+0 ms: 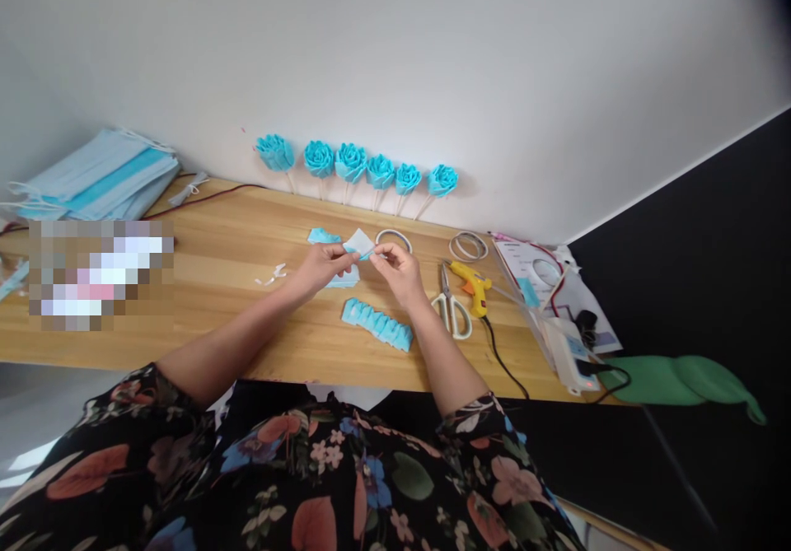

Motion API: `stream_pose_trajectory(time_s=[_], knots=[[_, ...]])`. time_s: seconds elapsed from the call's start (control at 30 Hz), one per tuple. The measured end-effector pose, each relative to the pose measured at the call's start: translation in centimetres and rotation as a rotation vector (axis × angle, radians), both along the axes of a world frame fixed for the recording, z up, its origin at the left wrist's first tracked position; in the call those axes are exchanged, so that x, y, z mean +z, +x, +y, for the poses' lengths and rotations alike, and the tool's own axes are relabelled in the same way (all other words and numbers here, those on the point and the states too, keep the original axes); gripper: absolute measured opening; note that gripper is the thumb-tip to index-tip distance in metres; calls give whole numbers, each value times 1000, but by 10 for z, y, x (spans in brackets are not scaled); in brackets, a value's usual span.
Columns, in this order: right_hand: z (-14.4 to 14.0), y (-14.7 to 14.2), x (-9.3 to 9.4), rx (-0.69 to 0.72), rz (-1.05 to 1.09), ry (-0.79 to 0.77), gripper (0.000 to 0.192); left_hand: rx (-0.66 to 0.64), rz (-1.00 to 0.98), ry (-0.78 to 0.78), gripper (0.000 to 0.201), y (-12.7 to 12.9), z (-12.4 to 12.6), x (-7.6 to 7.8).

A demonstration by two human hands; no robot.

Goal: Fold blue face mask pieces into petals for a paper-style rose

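Note:
Between my hands is a small square of white and blue mask fabric (359, 240), held above the table with one corner pointing away from me. My left hand (327, 264) pinches its left side with closed fingers. On its right side, the fingers of my right hand (395, 267) pinch the lower blue edge. Just below lies a stack of light blue fabric pieces (344, 277), partly covered by my left hand. A folded blue piece (324, 235) rests behind that hand. Nearer to me, a row of folded blue petals (376, 324) lies overlapped on the wood.
Several blue fabric roses (351, 162) on sticks lean along the wall. Scissors (454, 308), a yellow glue gun (475, 286) with its cord, and tape rolls (468, 245) lie right. A power strip (569, 357) sits at the right edge. Face masks (99, 176) are piled left.

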State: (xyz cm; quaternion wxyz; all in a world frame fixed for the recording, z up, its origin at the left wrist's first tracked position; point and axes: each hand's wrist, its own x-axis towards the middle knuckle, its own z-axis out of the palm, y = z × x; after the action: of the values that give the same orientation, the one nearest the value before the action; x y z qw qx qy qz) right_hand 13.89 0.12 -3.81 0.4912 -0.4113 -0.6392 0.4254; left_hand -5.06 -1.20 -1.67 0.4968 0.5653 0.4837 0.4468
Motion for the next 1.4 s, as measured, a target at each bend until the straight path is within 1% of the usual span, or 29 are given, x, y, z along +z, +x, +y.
stream_pose_trajectory(time_s=[0.07,0.17,0.2,0.3,0.43,0.5,0.57,0.67,0.73,0.83,0.97,1.07,1.17,1.3,1.4], knots=[[1,-1,0,5,64,-26,31,-11,13,1,41,-1,1,-1],[1,-2,3,25,139,-69,46,-42,25,3,42,-1,1,-2],[1,-2,4,29,149,-83,48,-56,22,6,40,-1,1,-1],[0,-3,5,38,154,-114,47,-78,-4,5,36,0,0,1],[0,-4,1,57,153,-144,52,-44,-58,0,31,0,-1,3],[0,-4,-2,91,145,-140,51,-31,-96,-5,29,-1,0,3],[0,-3,-3,137,125,-131,44,-24,-128,-11,29,-1,1,3],[0,-2,-2,181,104,-137,37,-21,-127,-5,29,-1,1,3],[0,-2,-2,182,103,-148,37,-19,-105,1,27,0,0,3],[1,-3,-2,146,94,-149,37,-14,-92,8,25,2,-2,5],[0,-4,1,105,120,-139,36,-56,-101,-5,30,3,-4,4],[-1,-5,3,127,137,-150,34,-66,-86,-3,34,2,-5,4],[-2,-5,6,155,120,-173,34,-60,-82,2,33,1,-4,3],[-4,-3,12,133,143,-184,40,-141,-14,-19,31,1,-4,1],[-5,-1,13,132,115,-191,41,-205,57,-3,31,1,-5,-1]])
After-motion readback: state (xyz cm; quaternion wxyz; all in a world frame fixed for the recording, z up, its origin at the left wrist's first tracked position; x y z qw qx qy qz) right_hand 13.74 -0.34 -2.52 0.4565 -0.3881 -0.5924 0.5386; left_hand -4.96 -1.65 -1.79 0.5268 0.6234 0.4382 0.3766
